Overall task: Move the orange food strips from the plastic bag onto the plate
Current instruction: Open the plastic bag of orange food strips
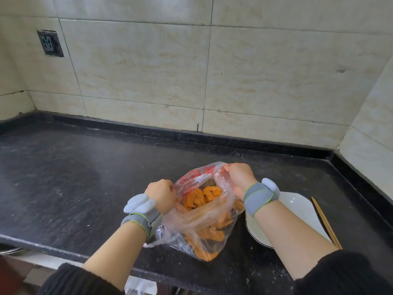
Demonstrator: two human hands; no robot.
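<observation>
A clear plastic bag (pixel 197 222) with red print stands on the black counter, its mouth pulled wide. Orange food strips (pixel 204 196) show through the opening and lie piled at the bag's bottom. My left hand (pixel 160 193) grips the left rim of the bag in a fist. My right hand (pixel 239 177) grips the far right rim in the same way. A white plate (pixel 297 206) lies to the right of the bag, partly hidden behind my right forearm, with no food visible on it.
A pair of wooden chopsticks (pixel 326 222) lies just right of the plate. The black counter (pixel 85 177) runs left and back to a tiled wall with a socket (pixel 50 42). A raised ledge borders the counter at the back and right.
</observation>
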